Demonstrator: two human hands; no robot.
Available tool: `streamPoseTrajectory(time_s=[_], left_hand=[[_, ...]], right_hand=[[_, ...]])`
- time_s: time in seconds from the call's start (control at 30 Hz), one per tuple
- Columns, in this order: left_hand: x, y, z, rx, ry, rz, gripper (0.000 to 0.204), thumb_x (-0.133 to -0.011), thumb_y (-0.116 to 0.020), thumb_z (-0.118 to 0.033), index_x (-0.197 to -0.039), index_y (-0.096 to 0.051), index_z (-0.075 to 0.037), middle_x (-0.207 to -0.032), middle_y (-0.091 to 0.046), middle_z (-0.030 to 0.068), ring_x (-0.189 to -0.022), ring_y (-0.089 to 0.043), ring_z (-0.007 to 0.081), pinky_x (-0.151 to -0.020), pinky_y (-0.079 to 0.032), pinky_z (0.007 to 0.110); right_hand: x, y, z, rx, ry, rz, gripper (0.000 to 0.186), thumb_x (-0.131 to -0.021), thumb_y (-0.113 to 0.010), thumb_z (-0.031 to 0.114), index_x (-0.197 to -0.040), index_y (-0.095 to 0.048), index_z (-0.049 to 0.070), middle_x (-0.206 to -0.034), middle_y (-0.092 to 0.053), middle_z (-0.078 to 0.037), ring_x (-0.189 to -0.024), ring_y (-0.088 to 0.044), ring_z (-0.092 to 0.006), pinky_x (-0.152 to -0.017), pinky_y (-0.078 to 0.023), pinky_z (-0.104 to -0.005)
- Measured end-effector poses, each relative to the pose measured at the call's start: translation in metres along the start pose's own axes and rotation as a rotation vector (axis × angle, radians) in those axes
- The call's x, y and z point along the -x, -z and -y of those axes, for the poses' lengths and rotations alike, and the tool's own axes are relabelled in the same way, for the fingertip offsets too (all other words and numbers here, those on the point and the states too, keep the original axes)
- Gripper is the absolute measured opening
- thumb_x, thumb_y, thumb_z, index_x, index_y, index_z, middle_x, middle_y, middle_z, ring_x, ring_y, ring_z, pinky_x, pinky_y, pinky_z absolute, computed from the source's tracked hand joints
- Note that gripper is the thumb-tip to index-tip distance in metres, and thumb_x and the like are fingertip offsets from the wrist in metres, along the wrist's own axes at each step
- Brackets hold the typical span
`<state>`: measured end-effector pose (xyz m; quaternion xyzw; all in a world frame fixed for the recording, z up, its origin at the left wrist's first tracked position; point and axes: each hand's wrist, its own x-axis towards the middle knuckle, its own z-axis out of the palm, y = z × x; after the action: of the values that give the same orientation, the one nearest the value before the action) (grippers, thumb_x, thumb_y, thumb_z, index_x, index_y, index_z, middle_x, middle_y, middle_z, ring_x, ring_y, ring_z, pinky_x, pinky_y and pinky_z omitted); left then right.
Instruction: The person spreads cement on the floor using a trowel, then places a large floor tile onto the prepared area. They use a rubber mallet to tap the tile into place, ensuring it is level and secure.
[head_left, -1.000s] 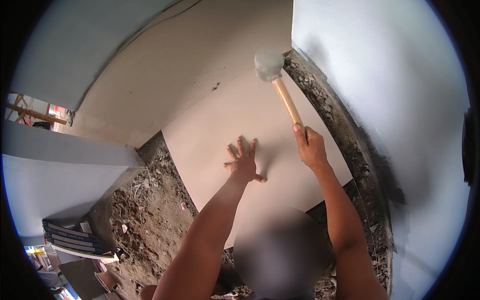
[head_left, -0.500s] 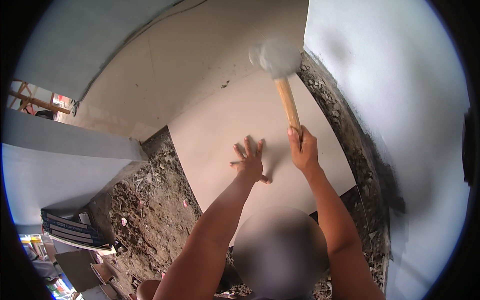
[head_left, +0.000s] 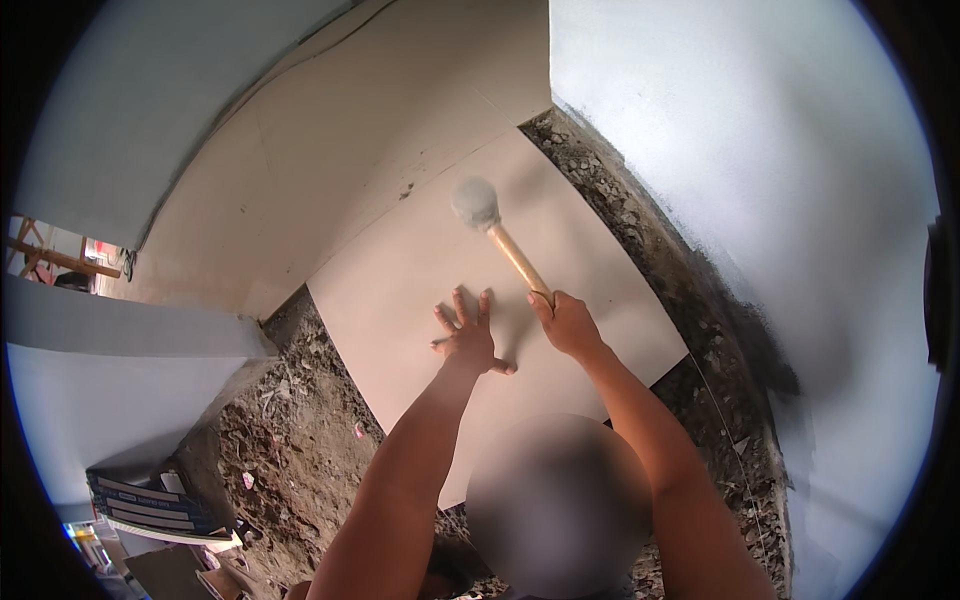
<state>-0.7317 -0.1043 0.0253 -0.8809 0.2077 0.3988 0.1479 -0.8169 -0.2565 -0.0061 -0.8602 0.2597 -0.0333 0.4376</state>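
Observation:
A large beige tile (head_left: 400,270) lies over the dirt, set against beige flooring at its far edge. My left hand (head_left: 466,340) rests flat on it, fingers spread. Held by the wooden handle in my right hand (head_left: 568,325) is a mallet (head_left: 520,260) with a thick, pale grey head. That head is over the far middle part of the tile, beyond my left hand. Whether it touches the surface I cannot tell. A blurred round shape hides the tile's near corner between my forearms.
Beige flooring (head_left: 350,140) spreads beyond the tile. Rough soil (head_left: 290,450) borders it on the left, and a gravelly strip (head_left: 620,200) runs along the pale right wall (head_left: 720,150). A thin string (head_left: 718,400) crosses the soil at right. A dark printed box (head_left: 150,500) lies lower left.
The mallet has swung down and to the left, from above the tile's far corner to over its middle. My left hand stays flat on the tile. The whole view has shifted slightly.

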Motion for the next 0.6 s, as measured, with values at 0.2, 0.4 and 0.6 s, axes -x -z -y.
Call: streamPoseTrajectory(time_s=[0.2, 0.4, 0.6], left_hand=[[0.002, -0.003, 0.006, 0.012, 0.017, -0.019, 0.152, -0.053, -0.087, -0.064, -0.155, 0.019, -0.027, -0.161, 0.022, 0.0180, -0.145, 0.004, 0.0562, -0.098, -0.046, 0.066], [-0.003, -0.006, 0.004, 0.005, -0.017, -0.030, 0.154, -0.051, -0.088, -0.066, -0.156, 0.018, -0.023, -0.159, 0.022, 0.0235, -0.143, 0.008, 0.0596, -0.095, -0.045, 0.070], [-0.002, -0.009, 0.010, 0.023, -0.004, -0.035, 0.156, -0.050, -0.088, -0.066, -0.155, 0.018, -0.023, -0.159, 0.023, 0.0238, -0.142, 0.009, 0.0594, -0.095, -0.045, 0.071]], right_hand=[[0.010, 0.055, 0.079, -0.193, 0.065, 0.003, 0.056, -0.097, -0.055, 0.050, -0.081, -0.061, -0.003, -0.065, -0.064, -0.019, -0.056, -0.063, -0.0341, -0.056, -0.050, -0.0418], [0.015, 0.034, 0.011, -0.045, -0.294, 0.241, 0.056, -0.097, -0.055, 0.049, -0.080, -0.062, -0.004, -0.063, -0.063, -0.017, -0.055, -0.063, -0.0308, -0.055, -0.050, -0.0391], [0.032, 0.060, 0.061, -0.291, 0.085, -0.072, 0.054, -0.098, -0.056, 0.047, -0.079, -0.061, -0.004, -0.059, -0.061, -0.017, -0.055, -0.064, -0.0332, -0.053, -0.049, -0.0408]])
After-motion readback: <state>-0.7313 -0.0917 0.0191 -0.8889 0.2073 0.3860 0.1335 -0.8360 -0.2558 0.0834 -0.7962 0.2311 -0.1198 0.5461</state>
